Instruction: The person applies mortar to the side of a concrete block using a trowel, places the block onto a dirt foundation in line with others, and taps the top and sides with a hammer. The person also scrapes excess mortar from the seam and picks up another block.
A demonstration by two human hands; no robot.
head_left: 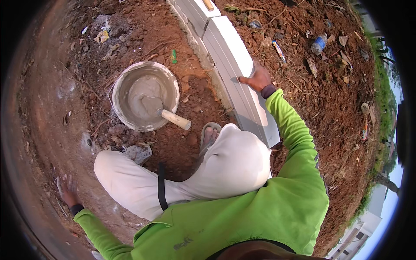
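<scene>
My right hand [258,79] rests on a pale grey block [227,41] in the low wall on the right. Its thumb stretches out across the block toward the near face; the other fingers are partly hidden at the far edge. My left hand [67,191] is held out low at the left over the dirt, fingers spread and nothing in it. Between my hands stands a round bucket [174,93] of wet grey mortar [145,89]. A trowel lies in it, blade in the mortar, its wooden handle [175,119] over the rim toward me.
A thin string line runs along the wall's near face. A wooden handle [208,4] lies on the wall's far end. Beside my sandalled foot [210,134] is a grey lump [138,154]. A plastic bottle [319,44] and other litter lie on the red soil beyond.
</scene>
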